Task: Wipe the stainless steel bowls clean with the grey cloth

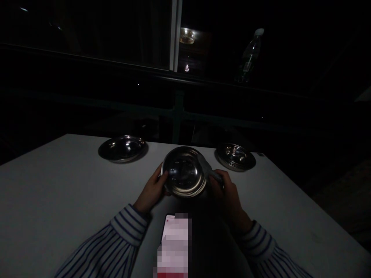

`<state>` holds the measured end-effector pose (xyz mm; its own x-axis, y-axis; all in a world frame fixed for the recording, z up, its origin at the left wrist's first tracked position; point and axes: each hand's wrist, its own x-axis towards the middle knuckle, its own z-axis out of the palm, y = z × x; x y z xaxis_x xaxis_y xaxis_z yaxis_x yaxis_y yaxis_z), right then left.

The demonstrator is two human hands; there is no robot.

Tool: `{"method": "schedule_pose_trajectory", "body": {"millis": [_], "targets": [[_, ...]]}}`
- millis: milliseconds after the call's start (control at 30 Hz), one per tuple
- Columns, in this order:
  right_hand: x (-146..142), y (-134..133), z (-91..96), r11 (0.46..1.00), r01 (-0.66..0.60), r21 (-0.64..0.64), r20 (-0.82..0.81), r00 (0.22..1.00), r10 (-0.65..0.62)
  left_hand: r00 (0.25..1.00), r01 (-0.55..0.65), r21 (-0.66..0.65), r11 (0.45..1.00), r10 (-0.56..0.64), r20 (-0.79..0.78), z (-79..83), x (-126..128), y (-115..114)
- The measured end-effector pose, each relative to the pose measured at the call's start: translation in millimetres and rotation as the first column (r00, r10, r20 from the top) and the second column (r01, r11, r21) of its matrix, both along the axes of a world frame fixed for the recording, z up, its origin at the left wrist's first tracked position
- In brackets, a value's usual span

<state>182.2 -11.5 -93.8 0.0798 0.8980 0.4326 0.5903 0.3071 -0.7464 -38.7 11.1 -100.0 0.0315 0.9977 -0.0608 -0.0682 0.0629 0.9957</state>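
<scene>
A shiny steel bowl [184,170] is tilted above the near middle of the table, its inside facing me. My left hand [155,187] grips the bowl's left rim, thumb on the inner side and fingers behind. On the other side, my right hand [227,191] is closed round a grey, cloth-like piece [205,166] that lies against the bowl's right rim. Dim light hides what exactly this piece is. Below the bowl, a phone [175,243] with a lit, partly blurred screen is in view.
Two more steel bowls rest on the white table [72,193]: a wide bowl [121,148] at the back left and a smaller bowl [235,156] at the back right. Beyond the table, a clear plastic bottle [251,58] stands near a dark window.
</scene>
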Motion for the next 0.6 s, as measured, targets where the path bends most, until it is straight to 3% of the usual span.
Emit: {"method": "schedule_pose_trajectory", "body": {"millis": [133,300,433,600], "targets": [[-2.2,-0.3,-4.0,1.000,-0.008,-0.025,0.049,0.999,0.009,0.997,-0.046,0.035,0.998,0.048,-0.052,-7.2,-1.7,4.0],[-4.5,2.8,-11.7,0.998,-0.055,-0.028,0.206,0.977,0.059,0.969,-0.140,0.246,0.959,0.184,-0.167,-11.6,-2.2,7.4],[-12.1,7.8,-18.7,0.986,-0.167,-0.004,0.345,0.925,0.158,0.944,-0.220,0.165,0.961,0.253,-0.213,-15.1,-3.8,9.1],[-24.0,10.7,-20.1,0.975,-0.219,-0.036,0.373,0.903,0.216,0.938,-0.248,0.073,0.966,0.259,-0.231,-19.7,-4.6,9.5]]}}
